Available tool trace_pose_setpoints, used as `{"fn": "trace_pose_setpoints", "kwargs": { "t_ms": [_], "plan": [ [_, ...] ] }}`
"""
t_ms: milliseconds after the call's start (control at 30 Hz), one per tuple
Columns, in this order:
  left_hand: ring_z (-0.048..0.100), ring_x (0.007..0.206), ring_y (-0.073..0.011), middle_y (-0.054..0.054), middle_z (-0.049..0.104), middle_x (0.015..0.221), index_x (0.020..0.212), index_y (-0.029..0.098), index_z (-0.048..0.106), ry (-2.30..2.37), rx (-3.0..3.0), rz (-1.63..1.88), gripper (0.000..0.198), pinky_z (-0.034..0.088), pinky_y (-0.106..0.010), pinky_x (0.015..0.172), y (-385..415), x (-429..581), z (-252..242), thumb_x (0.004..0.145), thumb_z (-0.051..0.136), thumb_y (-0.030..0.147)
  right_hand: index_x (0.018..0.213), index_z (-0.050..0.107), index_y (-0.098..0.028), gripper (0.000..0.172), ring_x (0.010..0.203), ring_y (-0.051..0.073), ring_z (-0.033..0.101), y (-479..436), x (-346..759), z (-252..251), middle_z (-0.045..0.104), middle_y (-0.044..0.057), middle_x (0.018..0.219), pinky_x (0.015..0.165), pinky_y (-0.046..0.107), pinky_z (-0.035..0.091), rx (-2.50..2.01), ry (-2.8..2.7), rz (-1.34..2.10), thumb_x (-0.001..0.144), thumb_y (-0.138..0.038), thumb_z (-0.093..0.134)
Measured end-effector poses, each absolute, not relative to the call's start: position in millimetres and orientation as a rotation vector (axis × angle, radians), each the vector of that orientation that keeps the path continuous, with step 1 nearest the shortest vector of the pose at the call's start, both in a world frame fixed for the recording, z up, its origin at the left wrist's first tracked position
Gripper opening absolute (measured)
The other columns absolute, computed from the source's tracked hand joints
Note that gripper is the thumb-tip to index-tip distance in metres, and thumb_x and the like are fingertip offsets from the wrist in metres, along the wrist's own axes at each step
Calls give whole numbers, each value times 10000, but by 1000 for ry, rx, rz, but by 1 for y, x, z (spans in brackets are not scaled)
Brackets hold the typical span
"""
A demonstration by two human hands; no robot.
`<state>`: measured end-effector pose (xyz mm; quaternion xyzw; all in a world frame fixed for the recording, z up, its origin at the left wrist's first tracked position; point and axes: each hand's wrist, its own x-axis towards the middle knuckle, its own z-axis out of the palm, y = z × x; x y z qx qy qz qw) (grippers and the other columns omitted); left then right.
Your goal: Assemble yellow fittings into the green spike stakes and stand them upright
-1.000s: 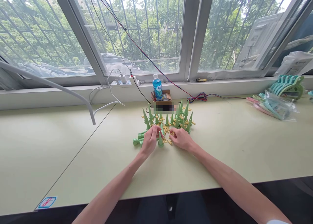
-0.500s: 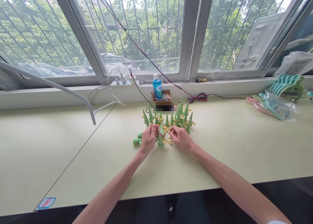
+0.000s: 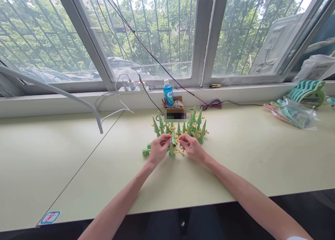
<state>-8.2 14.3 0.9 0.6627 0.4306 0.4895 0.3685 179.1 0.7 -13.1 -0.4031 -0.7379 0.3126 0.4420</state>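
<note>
Near one foremost green cone (image 3: 171, 152); one left hand (image 3: 158, 151), one right hand (image 3: 193, 148)

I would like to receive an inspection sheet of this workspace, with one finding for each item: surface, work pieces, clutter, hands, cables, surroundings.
Surface: pale table with a seam; sticker near its front edge.
Work pieces: green cone-shaped spikes, mostly upright; yellow fittings scattered among them; green tubular pieces lying beside the left hand.
Clutter: bottle of blue liquid at an open cardboard box; clear plastic bag on the right.
Hands: left hand and right hand both curled among the work pieces; what they grip cannot be told.
Cables: coiled red-and-blue wire behind the spikes; power strip with plugs.
Surroundings: windows; bars and foliage outside.
</note>
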Motion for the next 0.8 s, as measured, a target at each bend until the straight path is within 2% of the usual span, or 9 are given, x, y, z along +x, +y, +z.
{"fn": "trace_pose_setpoints", "kwargs": {
  "t_ms": [233,500,800],
  "plan": [
    [702,796,-195,-52,736,850,893,181,743,1089,1763,1188,230,593,-330,765,17,-10,-4,789,544,230,976,520,-210,211,621,135,559,0,178,-13,595,4,755,592,261,477,-936,-1766,886,972,-403,436],
    [712,802,-214,-51,759,856,904,204,773,1096,1831,1128,239,596,-332,747,16,-11,-3,784,569,242,1019,529,-216,250,643,140,567,1,176,-14,589,15,795,487,232,469,-884,-1705,1031,957,-446,452],
    [715,786,-209,-42,764,860,912,209,773,1111,1892,1113,265,591,-315,719,16,-12,-2,783,543,181,1018,528,-217,282,624,128,585,6,174,-20,562,2,795,453,230,502,-747,-1618,1187,935,-485,501]
  ]
}}
